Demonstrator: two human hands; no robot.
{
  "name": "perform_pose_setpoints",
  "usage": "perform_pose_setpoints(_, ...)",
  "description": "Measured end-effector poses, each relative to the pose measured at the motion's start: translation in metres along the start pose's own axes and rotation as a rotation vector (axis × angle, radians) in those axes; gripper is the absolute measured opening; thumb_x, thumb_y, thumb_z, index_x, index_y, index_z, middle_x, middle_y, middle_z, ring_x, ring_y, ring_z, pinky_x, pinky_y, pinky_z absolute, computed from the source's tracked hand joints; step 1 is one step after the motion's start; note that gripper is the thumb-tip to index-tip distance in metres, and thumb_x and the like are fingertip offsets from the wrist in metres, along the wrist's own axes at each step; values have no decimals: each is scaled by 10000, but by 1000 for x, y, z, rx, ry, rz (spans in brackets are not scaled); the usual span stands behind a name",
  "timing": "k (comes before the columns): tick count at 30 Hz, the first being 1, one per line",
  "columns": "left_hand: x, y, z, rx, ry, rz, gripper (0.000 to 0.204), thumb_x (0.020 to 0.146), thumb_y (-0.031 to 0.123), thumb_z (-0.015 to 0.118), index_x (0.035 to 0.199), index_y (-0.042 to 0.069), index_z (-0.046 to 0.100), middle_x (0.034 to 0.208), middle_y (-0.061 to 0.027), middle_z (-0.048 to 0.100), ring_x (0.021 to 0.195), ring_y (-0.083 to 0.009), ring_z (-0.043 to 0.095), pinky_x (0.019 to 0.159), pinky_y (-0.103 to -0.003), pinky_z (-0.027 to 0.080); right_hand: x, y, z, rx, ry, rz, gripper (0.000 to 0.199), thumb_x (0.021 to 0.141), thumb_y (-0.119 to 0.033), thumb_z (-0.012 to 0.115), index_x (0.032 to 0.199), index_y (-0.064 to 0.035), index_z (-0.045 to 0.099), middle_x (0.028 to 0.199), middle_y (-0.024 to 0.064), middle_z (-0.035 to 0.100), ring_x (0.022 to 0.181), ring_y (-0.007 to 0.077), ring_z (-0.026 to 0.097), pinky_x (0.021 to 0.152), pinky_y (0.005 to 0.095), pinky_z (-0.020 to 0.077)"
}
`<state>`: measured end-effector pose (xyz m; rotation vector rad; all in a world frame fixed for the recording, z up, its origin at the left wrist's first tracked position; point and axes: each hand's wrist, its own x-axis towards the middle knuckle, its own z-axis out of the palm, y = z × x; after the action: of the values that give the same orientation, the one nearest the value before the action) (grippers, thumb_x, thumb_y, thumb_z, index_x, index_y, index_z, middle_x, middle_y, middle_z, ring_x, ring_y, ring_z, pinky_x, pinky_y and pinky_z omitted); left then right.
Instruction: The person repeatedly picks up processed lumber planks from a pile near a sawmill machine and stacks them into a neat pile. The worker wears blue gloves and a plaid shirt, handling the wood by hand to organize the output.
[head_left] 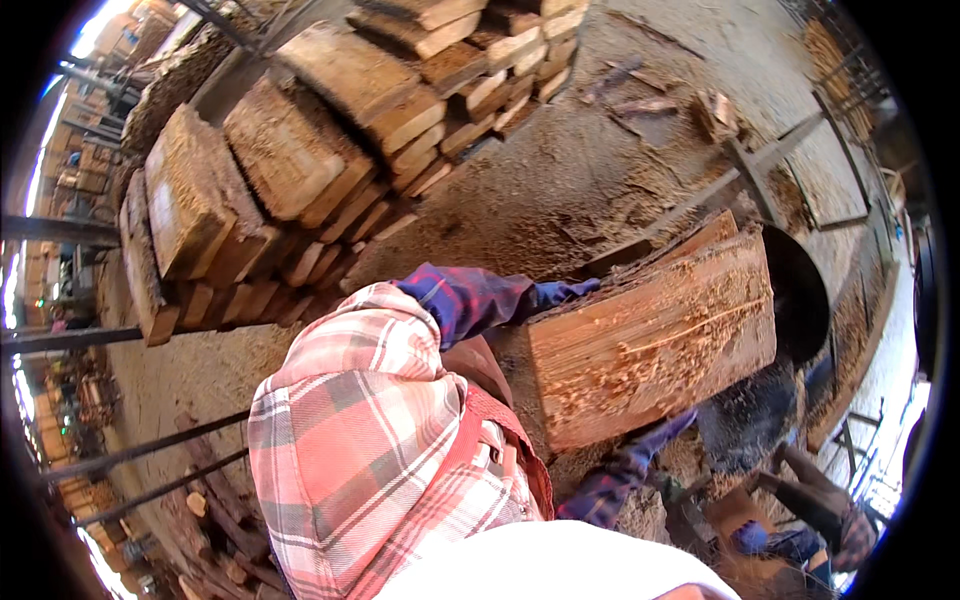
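**A:** Start at the hands. What has hold of what?

**B:** The left hand (566, 292), in a blue glove, has its fingers hooked over the upper edge of the thick, rough-sawn slab of pale brown wood (655, 335). The right hand (668, 424), also gloved, presses against the slab's lower edge. I cannot tell how far its fingers curl around, because the wood hides them. The slab sits between the two hands, tilted, its broad face crusted with sawdust.

**A:** What could go wrong?

**B:** I'd judge the lower hand the weak point. If it only props the edge and does not wrap it, the loose sawdust could let the slab slide down and drop. The splintery edge could also snag a glove.

**A:** And behind it?

**B:** A dark round disc (800, 290) stands just beside the slab's far end. It may be a saw blade, though I cannot be sure. A swing that way could strike it.

**A:** What about room to move?

**B:** It is tight at the lower right, where another person's dark sleeve (815, 500) is close under the slab. A grey metal rail (700, 205) runs just above the slab. Beyond the rail is open sawdust-covered ground (560, 170), the freest direction. The stack of sawn planks (300, 170) at the upper left is well apart, past the pink plaid shoulder (350, 420).
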<state>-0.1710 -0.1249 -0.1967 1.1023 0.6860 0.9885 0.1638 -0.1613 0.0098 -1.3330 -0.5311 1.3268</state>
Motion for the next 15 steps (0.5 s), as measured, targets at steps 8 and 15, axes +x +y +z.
perform_pose_setpoints(8, -202, 82, 6, 186, 262, -343, 642, 866, 474, 481, 1348, 80, 326, 1340, -95, 334, 1099, -206, 334, 934, -315, 254, -42, 127, 122, -92, -493, 317, 562, 898, -457, 418, 1300, -66, 374, 1268, 84, 438, 1141, 219, 436, 980, 355, 342)
perform_pose_setpoints(15, -298, 169, 28, 359, 505, -476, 532, 890, 429, 462, 1307, 101, 426, 1245, -106, 513, 930, -200, 529, 845, -284, 391, -130, 89, 381, -259, -1134, 256, 531, 887, -424, 471, 1254, -42, 427, 1204, 79, 488, 1090, 197, 472, 942, 330, 377)
